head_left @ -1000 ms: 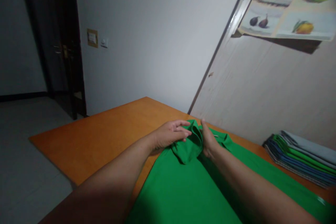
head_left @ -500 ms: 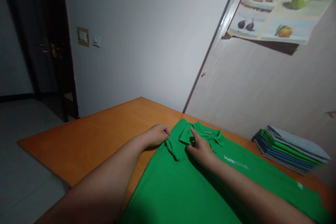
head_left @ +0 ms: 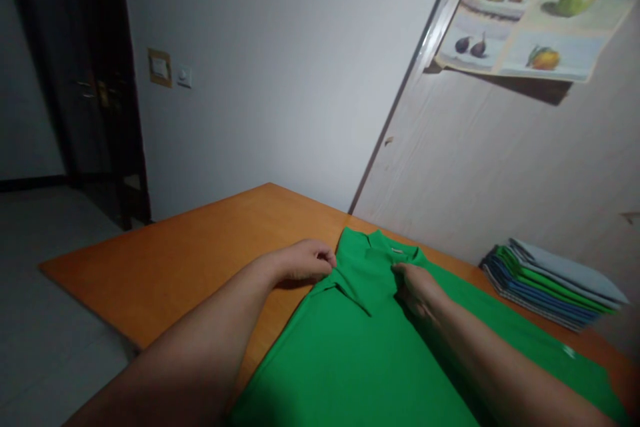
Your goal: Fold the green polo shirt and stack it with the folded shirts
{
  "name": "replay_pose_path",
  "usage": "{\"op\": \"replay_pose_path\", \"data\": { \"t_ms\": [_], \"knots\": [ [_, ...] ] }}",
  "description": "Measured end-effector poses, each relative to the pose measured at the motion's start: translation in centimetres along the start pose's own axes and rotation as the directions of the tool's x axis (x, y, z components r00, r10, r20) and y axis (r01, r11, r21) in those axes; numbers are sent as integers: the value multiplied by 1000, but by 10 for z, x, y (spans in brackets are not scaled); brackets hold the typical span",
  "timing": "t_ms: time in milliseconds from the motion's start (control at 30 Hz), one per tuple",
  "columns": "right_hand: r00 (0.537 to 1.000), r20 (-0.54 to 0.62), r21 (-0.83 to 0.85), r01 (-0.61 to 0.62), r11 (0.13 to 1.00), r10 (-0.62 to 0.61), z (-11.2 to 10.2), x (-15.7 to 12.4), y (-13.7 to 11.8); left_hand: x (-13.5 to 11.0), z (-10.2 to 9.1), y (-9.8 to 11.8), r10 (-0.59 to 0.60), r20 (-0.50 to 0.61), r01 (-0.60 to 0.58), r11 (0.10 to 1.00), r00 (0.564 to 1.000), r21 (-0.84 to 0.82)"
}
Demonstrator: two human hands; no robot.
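Observation:
A green polo shirt (head_left: 350, 347) lies spread on the orange-brown table, its collar towards the wall. My left hand (head_left: 310, 260) is closed at the shirt's left edge, thumb and fingers pinching the fabric near a fold. My right hand (head_left: 417, 287) grips the sleeve cloth just below the collar, which stretches flat across the shirt's upper part between both hands. The fingertips of the right hand are partly hidden by the hand itself. The chest print is covered by the right hand and forearm.
A stack of folded clothes (head_left: 553, 287) in grey, green and blue stands at the table's right, by the wall. The wooden table (head_left: 200, 247) has a corner pointing left. Fruit pictures (head_left: 540, 20) hang on the wall; a dark door (head_left: 105, 93) is at far left.
My right hand has moved right, drawing the sleeve cloth across towards the collar, so the bunched fabric is now flatter. My left hand has shifted slightly right with the shirt's edge.

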State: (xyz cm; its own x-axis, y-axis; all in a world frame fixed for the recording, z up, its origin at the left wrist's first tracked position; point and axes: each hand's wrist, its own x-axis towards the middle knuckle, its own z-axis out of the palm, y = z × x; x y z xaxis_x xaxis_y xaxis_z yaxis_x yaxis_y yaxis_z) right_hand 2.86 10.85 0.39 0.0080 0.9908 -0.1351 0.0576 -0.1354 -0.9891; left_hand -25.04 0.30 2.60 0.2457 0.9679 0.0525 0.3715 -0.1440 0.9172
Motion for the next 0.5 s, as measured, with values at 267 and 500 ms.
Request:
{"op": "replay_pose_path", "data": {
  "t_ms": [267,500],
  "knots": [
    [985,120,-11,-119,993,120,2,-12,-9,-2,-1,9,34,106,-76,903,994,422],
    [990,96,-42,-101,994,105,-10,-15,-8,-10,-4,13,-75,-14,74,914,997,399]
  ]
}}
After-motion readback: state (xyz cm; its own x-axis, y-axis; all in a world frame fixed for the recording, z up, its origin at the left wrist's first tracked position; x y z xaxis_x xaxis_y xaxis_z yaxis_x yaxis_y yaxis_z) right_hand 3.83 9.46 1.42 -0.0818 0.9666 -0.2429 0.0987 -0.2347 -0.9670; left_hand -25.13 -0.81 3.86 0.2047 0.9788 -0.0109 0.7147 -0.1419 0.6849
